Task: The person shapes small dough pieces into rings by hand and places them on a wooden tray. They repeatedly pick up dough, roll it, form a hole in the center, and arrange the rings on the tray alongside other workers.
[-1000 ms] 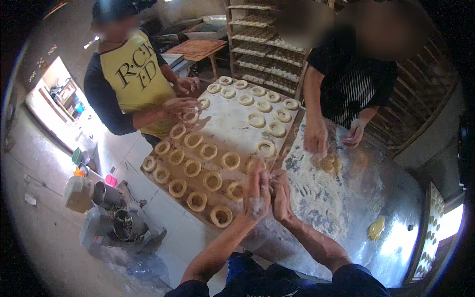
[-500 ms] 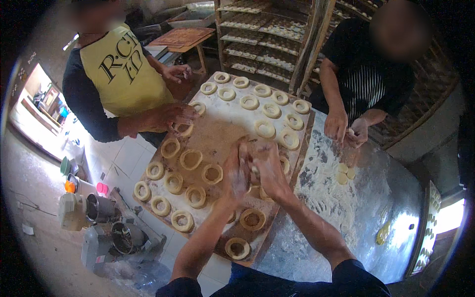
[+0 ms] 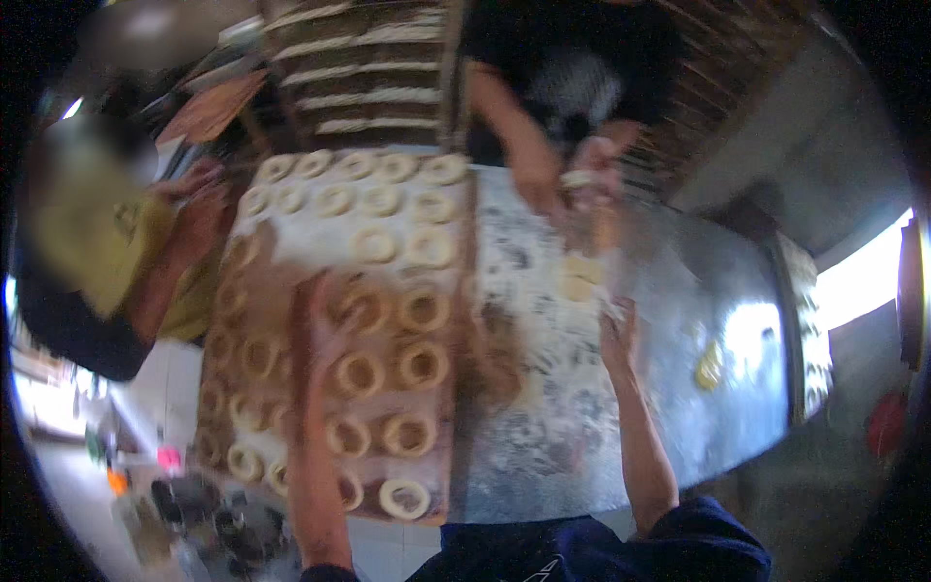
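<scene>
Rows of pale dough rings lie on a floured brown board. Over the middle of this board is my left hand, close to the rings; motion smears its fingers, and whether it holds anything is unclear. My right hand reaches out over the floured metal table, its fingers seeming apart and nothing visible in them. Just beyond its fingertips lie a few small pale dough pieces, blurred together.
Across the table a person in a black shirt works a piece of dough in both hands. Another person in a yellow and dark top stands at the board's left. Racks of trays rise behind. A yellowish lump sits at the right.
My view has swung to the right. My hands, together over the board before, are now apart: the right has moved to the dough pieces on the table, the left stays over the board.
</scene>
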Available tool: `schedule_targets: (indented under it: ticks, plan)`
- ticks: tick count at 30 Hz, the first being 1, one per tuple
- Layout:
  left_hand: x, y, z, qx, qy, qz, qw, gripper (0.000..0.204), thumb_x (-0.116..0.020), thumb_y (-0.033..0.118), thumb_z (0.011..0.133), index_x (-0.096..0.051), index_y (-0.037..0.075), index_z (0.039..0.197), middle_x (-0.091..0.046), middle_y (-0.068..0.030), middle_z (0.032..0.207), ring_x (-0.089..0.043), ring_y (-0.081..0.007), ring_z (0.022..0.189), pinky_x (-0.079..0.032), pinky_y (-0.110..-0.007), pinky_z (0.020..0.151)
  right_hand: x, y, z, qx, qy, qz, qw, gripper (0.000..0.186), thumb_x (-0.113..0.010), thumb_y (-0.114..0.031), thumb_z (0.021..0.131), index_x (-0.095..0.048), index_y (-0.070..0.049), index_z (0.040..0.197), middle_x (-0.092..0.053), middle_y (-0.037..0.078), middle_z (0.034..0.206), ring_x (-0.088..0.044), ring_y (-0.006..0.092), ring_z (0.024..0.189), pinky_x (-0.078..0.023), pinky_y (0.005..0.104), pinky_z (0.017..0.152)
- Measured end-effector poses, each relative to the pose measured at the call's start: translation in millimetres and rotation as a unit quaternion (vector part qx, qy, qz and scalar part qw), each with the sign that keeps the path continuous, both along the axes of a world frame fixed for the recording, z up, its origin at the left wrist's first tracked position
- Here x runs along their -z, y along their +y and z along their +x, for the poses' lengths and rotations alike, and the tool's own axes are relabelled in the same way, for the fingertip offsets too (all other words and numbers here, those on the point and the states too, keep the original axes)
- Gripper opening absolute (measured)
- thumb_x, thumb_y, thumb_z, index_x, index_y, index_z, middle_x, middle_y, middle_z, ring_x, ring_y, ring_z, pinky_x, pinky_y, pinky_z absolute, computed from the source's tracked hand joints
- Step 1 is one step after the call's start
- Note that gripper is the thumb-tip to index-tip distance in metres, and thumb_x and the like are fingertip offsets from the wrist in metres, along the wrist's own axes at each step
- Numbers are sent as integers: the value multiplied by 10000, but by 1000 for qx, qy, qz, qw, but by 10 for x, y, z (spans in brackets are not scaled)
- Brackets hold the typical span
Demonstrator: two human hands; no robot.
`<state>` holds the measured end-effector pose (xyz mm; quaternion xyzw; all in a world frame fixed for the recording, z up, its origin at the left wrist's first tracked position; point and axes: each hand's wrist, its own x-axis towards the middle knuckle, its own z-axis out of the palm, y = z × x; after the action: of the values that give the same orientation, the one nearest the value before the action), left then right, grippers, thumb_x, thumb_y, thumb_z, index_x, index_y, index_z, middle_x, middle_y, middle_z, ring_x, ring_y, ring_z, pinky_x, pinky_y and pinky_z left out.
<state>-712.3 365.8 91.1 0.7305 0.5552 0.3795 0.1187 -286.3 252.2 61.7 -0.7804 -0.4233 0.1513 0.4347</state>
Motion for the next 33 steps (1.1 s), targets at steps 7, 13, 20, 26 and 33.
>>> schedule_targets:
  ticks: [7,13,20,26,33]
  plan:
    - [-423,-1154,830,-54,-162,-57,984,456,-718,161,835,-544,39,1238,-593,-83,1156,-557,-174,1037,-441,-325,890,116,473,652,-17,-274,-127,953,468,-496,-416,900,-528,-77,1221,-643,203,985,-612,390,971,-461,486,853]
    - [-556,-2050,1812,-15,-236,-108,966,356,-701,170,864,-588,64,1185,-584,-58,1102,-506,-90,735,-448,-247,629,-130,479,733,-226,-84,-77,967,411,-660,-330,836,-540,-36,1097,-621,158,830,-629,341,895,-487,437,756]
    - [38,-2746,2931,21,-269,-238,933,329,-691,202,875,-568,44,1136,-592,-84,1082,-554,-146,772,-484,-308,693,-252,-1505,943,-290,-167,-93,938,432,-695,-234,817,-495,-101,1176,-612,103,766,-618,291,798,-400,418,764]
    - [482,-2646,3921,-14,109,-117,987,331,-667,293,864,-527,81,1075,-539,-174,1060,-477,-377,981,-357,-478,904,-337,-2181,1335,-195,-61,7,979,400,-720,-171,793,-509,-63,1115,-466,27,615,-467,219,580,-339,373,681]
    - [99,-2765,4142,110,-271,-207,934,188,-677,103,828,-508,24,842,-552,-25,729,-570,-113,695,-458,-295,616,-398,-2344,1584,-196,284,1,939,295,-630,-185,907,-519,-18,1123,-588,21,758,-546,121,726,-439,283,701]
